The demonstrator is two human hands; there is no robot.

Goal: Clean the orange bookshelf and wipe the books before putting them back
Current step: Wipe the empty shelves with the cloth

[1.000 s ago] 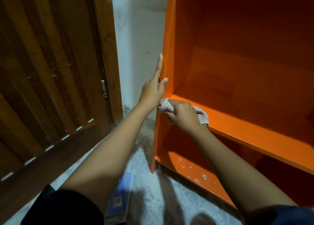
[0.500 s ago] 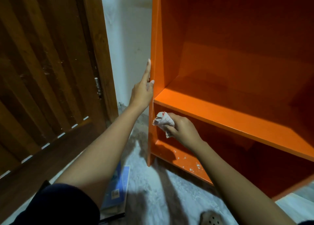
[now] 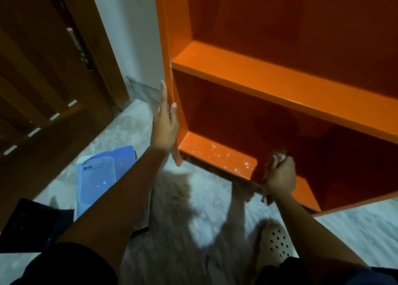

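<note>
The orange bookshelf [image 3: 269, 80] stands empty in front of me, its bottom board [image 3: 217, 153] dotted with pale specks. My left hand [image 3: 164, 123] lies flat against the shelf's left side panel, fingers stretched upward. My right hand [image 3: 280, 172] is at the front edge of the bottom board, closed around a small crumpled cloth [image 3: 279, 154] that mostly hides inside the fist. A blue book [image 3: 101, 175] lies on the floor to the left of my left arm.
A brown slatted wooden door [image 3: 43, 91] fills the left side, with a white wall [image 3: 133, 37] between it and the shelf. The floor is pale marbled stone [image 3: 204, 209]. A cream perforated slipper [image 3: 276, 245] shows near my right arm.
My right hand has carried the cloth down from the middle shelf's left end to the bottom board and further right. My left hand has slid down the side panel. The view tilted downward.
</note>
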